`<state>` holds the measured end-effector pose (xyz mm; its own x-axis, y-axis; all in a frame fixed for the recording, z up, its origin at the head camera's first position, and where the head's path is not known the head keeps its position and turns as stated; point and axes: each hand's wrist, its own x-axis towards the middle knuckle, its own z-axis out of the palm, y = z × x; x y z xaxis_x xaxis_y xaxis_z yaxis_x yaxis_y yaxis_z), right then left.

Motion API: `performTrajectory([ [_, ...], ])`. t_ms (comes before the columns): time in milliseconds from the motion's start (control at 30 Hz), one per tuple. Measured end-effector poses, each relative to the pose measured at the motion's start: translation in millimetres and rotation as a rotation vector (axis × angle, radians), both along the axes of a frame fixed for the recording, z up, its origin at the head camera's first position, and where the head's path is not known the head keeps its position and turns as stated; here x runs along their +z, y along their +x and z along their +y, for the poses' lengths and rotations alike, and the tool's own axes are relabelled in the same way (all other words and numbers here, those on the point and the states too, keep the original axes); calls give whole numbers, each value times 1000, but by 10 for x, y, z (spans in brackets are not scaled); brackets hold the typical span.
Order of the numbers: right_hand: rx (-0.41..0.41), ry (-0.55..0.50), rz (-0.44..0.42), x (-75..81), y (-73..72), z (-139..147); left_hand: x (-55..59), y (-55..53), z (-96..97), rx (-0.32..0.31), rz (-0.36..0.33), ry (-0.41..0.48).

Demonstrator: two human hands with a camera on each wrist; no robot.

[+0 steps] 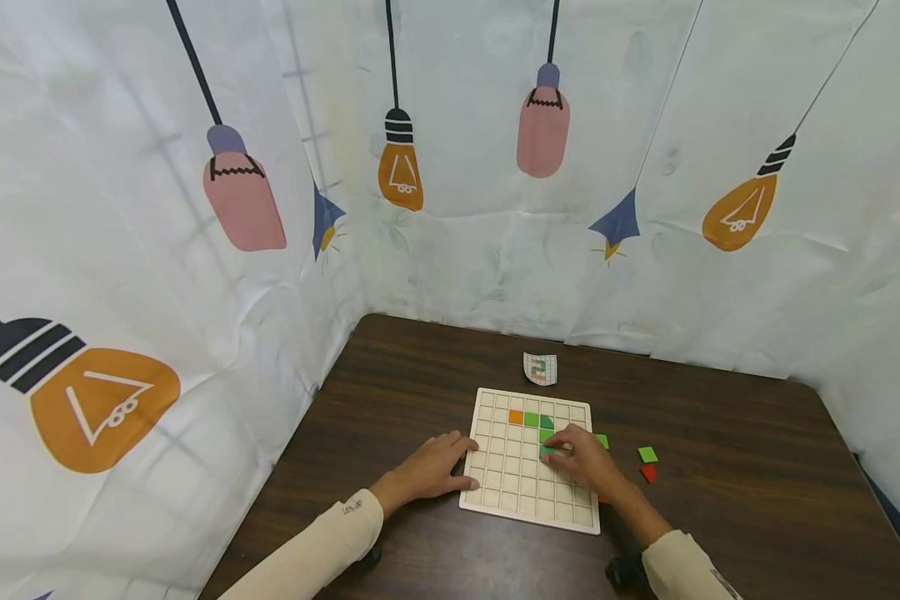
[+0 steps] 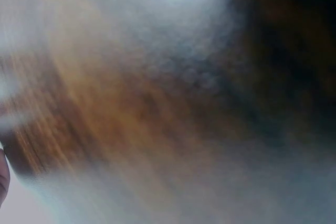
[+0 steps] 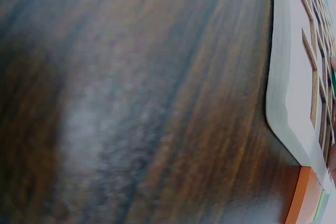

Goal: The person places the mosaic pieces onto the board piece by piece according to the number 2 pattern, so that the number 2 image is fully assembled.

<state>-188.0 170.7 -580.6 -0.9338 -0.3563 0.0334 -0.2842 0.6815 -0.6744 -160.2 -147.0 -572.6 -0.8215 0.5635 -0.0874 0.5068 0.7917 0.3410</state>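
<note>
A pale wooden grid board [image 1: 498, 483] lies on the dark table. In its upper part sit an orange tile [image 1: 516, 417], a light green tile [image 1: 531, 419], a dark green tile with a rounded corner [image 1: 547, 422] and another light green tile [image 1: 546, 435] below that. My right hand [image 1: 587, 460] reaches over the board from the right, pinching a dark green tile [image 1: 547, 451] between thumb and finger at the cell beneath. My left hand [image 1: 438, 467] rests with spread fingers on the board's left edge. In the left wrist view only blurred tabletop and a fingertip appear.
Right of the board lie a green tile [image 1: 647, 455], a red tile [image 1: 648, 473] and another green tile [image 1: 602, 441] partly behind my right hand. An orange piece [image 3: 299, 195] touches the board's corner. Behind the board lies a small patterned card [image 1: 540, 369].
</note>
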Motion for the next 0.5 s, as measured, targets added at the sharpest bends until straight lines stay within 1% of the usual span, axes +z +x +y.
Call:
performTrajectory([
  [167,-11,-8,-7,-11,-7,4,6,-6,7,6,2,-3],
  [333,18,-24,10,-13,-8,18,9,-2,15,9,2,-8],
  [500,39,-34,4,-2,-9,15,14,4,19,11,-1,-8],
])
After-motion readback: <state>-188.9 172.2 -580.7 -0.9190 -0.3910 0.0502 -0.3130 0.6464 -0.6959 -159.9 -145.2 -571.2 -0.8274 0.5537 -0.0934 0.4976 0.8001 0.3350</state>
